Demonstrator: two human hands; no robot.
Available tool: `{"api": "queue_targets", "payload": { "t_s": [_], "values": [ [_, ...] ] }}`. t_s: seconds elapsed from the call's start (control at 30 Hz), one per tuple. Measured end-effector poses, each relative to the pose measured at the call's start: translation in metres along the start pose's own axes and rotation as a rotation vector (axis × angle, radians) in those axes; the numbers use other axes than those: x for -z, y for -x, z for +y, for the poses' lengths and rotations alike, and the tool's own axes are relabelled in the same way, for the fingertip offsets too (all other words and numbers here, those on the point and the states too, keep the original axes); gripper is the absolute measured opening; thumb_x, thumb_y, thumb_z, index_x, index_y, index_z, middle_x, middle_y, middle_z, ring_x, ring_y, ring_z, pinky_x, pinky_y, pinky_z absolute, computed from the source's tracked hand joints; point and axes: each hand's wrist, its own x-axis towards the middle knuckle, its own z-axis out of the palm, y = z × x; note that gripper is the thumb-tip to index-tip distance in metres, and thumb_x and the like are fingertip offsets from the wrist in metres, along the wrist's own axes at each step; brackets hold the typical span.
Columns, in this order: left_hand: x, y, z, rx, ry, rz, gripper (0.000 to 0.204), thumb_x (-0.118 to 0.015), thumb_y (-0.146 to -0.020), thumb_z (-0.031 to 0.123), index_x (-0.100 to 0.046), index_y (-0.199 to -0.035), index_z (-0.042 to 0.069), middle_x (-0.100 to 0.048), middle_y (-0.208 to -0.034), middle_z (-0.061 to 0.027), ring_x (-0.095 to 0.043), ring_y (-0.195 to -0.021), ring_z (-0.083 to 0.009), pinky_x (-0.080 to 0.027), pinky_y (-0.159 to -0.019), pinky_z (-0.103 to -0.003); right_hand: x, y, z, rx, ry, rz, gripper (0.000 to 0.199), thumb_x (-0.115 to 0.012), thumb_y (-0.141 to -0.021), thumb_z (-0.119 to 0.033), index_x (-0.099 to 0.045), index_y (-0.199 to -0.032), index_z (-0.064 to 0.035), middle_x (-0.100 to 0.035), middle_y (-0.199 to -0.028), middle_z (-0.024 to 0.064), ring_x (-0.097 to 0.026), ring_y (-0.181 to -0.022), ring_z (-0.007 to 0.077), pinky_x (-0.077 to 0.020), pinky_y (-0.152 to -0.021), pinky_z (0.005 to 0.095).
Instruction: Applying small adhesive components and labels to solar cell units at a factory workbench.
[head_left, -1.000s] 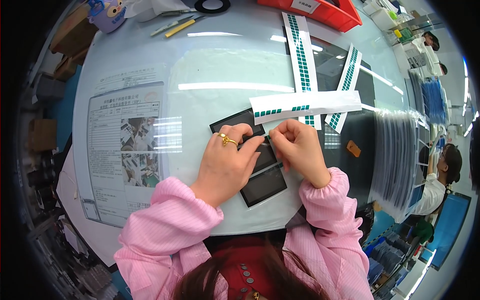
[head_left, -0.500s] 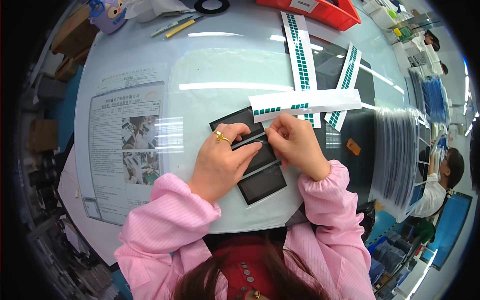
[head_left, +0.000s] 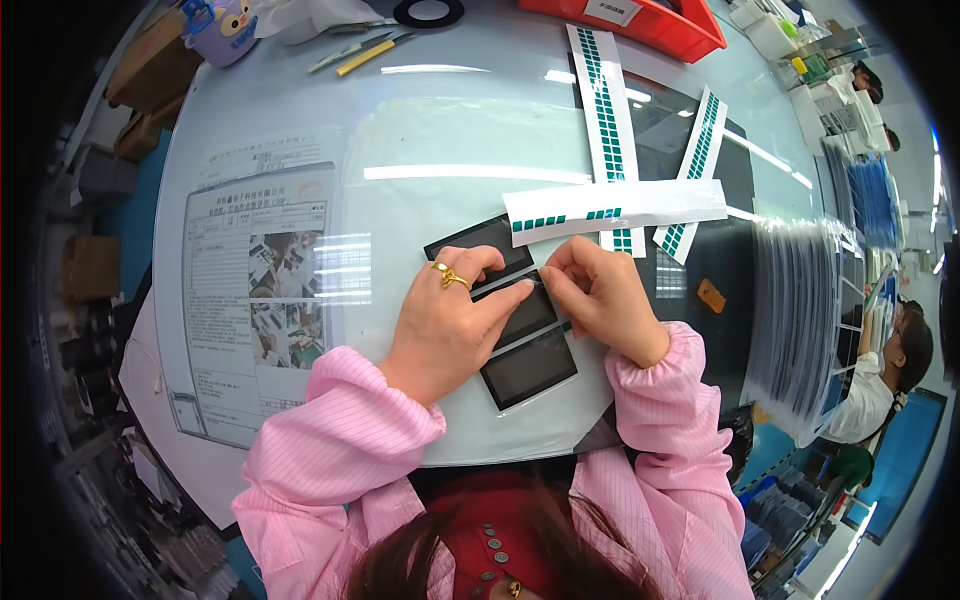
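Observation:
Three dark rectangular screen panels lie in a slanted row on the table: the far panel (head_left: 497, 236), the middle panel (head_left: 527, 318) and the near panel (head_left: 532, 370). My left hand (head_left: 440, 318), with gold rings, lies over the left side of the far two. Its thumb reaches onto the middle panel's upper edge and stands apart from the curled fingers. At that panel's upper right corner, my right hand (head_left: 603, 300) is closed in a pinch. Whatever is between those fingertips is hidden. Just beyond lies a white strip (head_left: 670, 200) with green square stickers.
Two more sticker strips, a long strip (head_left: 603, 110) and a short strip (head_left: 692, 170), lie farther back. A red bin (head_left: 640, 32), a yellow-handled knife (head_left: 370, 55) and a black tape roll (head_left: 428, 12) sit along the far side. At right are an orange block (head_left: 711, 295) and stacked clear sheets (head_left: 795, 310).
The whole view has shifted slightly. Both hands keep nearly the same place at the middle panel, the right still pinching at its corner.

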Motion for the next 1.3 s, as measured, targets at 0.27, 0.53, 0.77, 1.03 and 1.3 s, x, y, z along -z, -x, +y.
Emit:
{"api": "queue_targets", "payload": {
  "t_s": [0.27,0.53,0.77,1.03,1.3],
  "values": [
    [-0.003,-0.005,0.004,-0.014,-0.091,0.003,0.033,-0.067,-0.076,0.002,-0.071,-0.107,0.011,-0.055,-0.100,-0.0046,-0.054,-0.088,-0.0228,-0.044,-0.071,-0.036,-0.004,0.000,0.004,0.415,0.608,0.307,0.028,-0.080,-0.079,-0.021,-0.056,-0.081,-0.0049,-0.056,-0.072,0.0064,-0.057,-0.070,0.0228,-0.0432,-0.060,0.0346],
    [0.005,-0.008,-0.009,0.179,0.049,0.120,0.028,-0.067,-0.080,0.001,-0.064,-0.108,0.008,-0.059,-0.111,-0.0076,-0.057,-0.101,-0.0287,-0.046,-0.084,-0.039,-0.012,-0.009,0.022,0.381,0.638,0.381,0.036,-0.080,-0.077,-0.033,-0.053,-0.081,-0.0087,-0.052,-0.076,0.0068,-0.051,-0.072,0.0264,-0.0371,-0.066,0.0379],
    [0.007,-0.016,-0.012,0.164,-0.202,0.141,0.041,-0.069,-0.082,0.006,-0.058,-0.121,0.006,-0.060,-0.112,-0.0099,-0.056,-0.105,-0.0292,-0.045,-0.088,-0.039,-0.029,-0.010,0.003,0.426,0.742,0.466,0.042,-0.079,-0.076,-0.039,-0.052,-0.075,-0.0079,-0.050,-0.071,0.0047,-0.049,-0.071,0.0251,-0.0340,-0.066,0.0371],
    [0.013,-0.006,-0.018,0.243,-0.267,0.039,0.028,-0.072,-0.084,0.014,-0.063,-0.109,0.006,-0.062,-0.096,-0.0088,-0.063,-0.079,-0.0271,-0.051,-0.068,-0.036,0.032,-0.013,0.010,0.566,0.645,0.634,0.023,-0.075,-0.078,-0.004,-0.064,-0.098,-0.0035,-0.060,-0.088,0.0105,-0.059,-0.084,0.0268,-0.0462,-0.075,0.0371],
    [0.016,-0.001,-0.008,0.252,-0.203,-0.038,0.022,-0.073,-0.084,0.020,-0.061,-0.098,0.007,-0.065,-0.079,-0.0088,-0.065,-0.065,-0.0275,-0.049,-0.054,-0.038,0.051,-0.015,0.031,0.390,0.594,0.493,0.013,-0.070,-0.084,-0.002,-0.064,-0.096,-0.0016,-0.061,-0.087,0.0085,-0.058,-0.075,0.0208,-0.0470,-0.067,0.0310]
  ]
}}
